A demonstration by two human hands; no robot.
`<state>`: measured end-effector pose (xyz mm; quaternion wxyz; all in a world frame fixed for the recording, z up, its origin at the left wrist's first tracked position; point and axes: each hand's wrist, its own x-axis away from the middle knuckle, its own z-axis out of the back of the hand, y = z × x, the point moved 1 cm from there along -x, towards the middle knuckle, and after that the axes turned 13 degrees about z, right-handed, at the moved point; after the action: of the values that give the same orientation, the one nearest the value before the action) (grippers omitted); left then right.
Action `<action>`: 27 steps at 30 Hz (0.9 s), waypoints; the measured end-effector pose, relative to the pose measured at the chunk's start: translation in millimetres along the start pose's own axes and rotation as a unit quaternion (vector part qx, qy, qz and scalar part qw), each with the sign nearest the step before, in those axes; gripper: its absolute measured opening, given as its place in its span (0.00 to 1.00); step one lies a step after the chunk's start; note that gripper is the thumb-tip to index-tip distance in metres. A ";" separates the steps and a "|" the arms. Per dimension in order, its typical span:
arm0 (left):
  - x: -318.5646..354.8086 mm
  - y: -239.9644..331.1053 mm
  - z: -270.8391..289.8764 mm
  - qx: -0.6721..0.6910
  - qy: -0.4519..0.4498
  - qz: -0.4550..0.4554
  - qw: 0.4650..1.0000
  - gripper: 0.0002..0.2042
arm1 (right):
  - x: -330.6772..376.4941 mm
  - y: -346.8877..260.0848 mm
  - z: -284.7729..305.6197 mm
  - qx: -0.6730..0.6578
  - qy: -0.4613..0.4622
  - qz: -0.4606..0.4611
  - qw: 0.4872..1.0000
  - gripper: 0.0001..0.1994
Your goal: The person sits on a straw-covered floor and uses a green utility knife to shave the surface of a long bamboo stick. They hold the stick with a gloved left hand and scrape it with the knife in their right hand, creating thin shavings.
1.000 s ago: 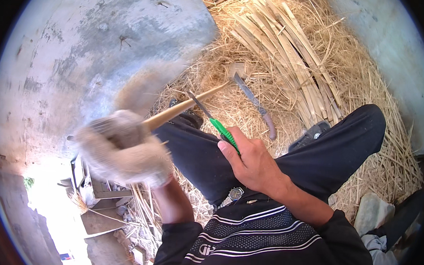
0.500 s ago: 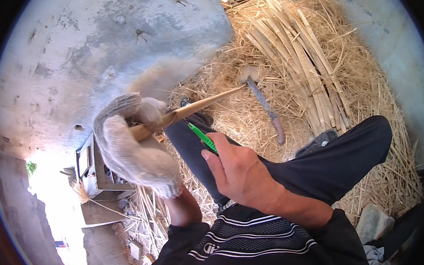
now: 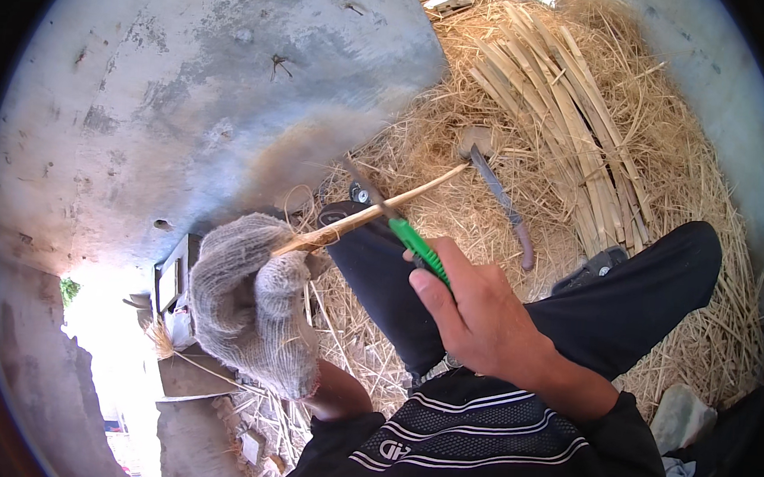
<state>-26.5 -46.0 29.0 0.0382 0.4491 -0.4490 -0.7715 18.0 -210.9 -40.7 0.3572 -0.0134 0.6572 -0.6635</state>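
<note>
In a grey knitted glove, my left hand (image 3: 254, 297) is closed around the near end of a thin tan bamboo strip (image 3: 428, 189). The strip slants away to the upper right, its far end tapering, and a fine curl of fibre hangs by the glove. My bare right hand (image 3: 486, 317) grips a utility knife (image 3: 419, 249) by its green handle. Its dark blade points up and left and crosses the strip beyond the glove; whether the edge touches the strip I cannot tell.
A large knife with a brown handle (image 3: 523, 237) lies on the shavings (image 3: 423, 120) beyond my legs. To its right rests a bundle of split strips (image 3: 569, 127). A whitewashed wall (image 3: 191, 82) rises at left. My dark-trousered knees spread on both sides.
My left hand has lowered slightly and turned with the strip. The green knife has moved up and right, its blade now across the strip. The whole view has shifted a little.
</note>
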 end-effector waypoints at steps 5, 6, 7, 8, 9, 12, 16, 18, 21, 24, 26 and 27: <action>4.1 -1.5 -1.7 0.002 -0.004 -0.002 1.000 0.14 | 13.7 -24.2 -9.6 0.027 -0.009 0.051 0.998 0.13; 6.5 0.0 -2.7 0.003 0.001 0.016 1.000 0.14 | 16.1 -23.4 -12.3 0.046 0.001 0.057 0.997 0.13; 7.2 -1.3 -3.1 -0.009 -0.001 -0.006 1.000 0.14 | 18.2 -19.7 -16.0 0.064 0.011 0.062 0.996 0.13; 8.3 -4.6 -4.2 -0.018 -0.004 -0.027 0.999 0.14 | 20.8 -14.1 -19.1 0.085 0.021 0.065 0.994 0.13; 9.4 -5.8 -5.1 -0.028 -0.003 -0.049 0.998 0.14 | 21.9 -3.3 -24.2 0.108 0.044 0.067 0.991 0.13; 16.6 1.3 -13.5 -0.030 0.052 -0.012 0.998 0.14 | 12.3 17.2 -12.9 0.166 -0.025 -0.100 0.981 0.13; 21.4 8.0 -27.6 -0.042 0.009 -0.025 0.999 0.13 | 23.0 -15.7 -17.8 0.049 0.051 0.082 0.994 0.11; 20.9 16.6 -26.6 -0.113 0.007 0.024 0.993 0.11 | 19.9 -9.1 -24.1 0.059 0.066 0.060 0.994 0.11; 24.8 16.7 -33.5 -0.123 0.075 0.020 0.989 0.10 | 11.4 21.9 -24.1 0.118 0.046 -0.027 0.992 0.11; 14.3 0.5 -21.0 -0.180 -0.008 -0.078 0.981 0.10 | 11.9 35.3 -12.9 0.150 0.036 -0.041 0.987 0.11; 4.2 4.1 1.7 -0.271 -0.148 -0.058 0.949 0.10 | 19.1 7.2 -15.2 0.090 0.045 0.027 0.995 0.10; -0.3 0.9 6.4 -0.314 -0.185 -0.066 0.929 0.10 | 16.4 4.9 -17.4 0.067 0.092 0.068 0.991 0.10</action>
<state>-31.3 -42.2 31.0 0.0429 0.2920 -0.1525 -0.9432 -0.4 -203.4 -54.9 0.3398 0.1162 0.6404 -0.6790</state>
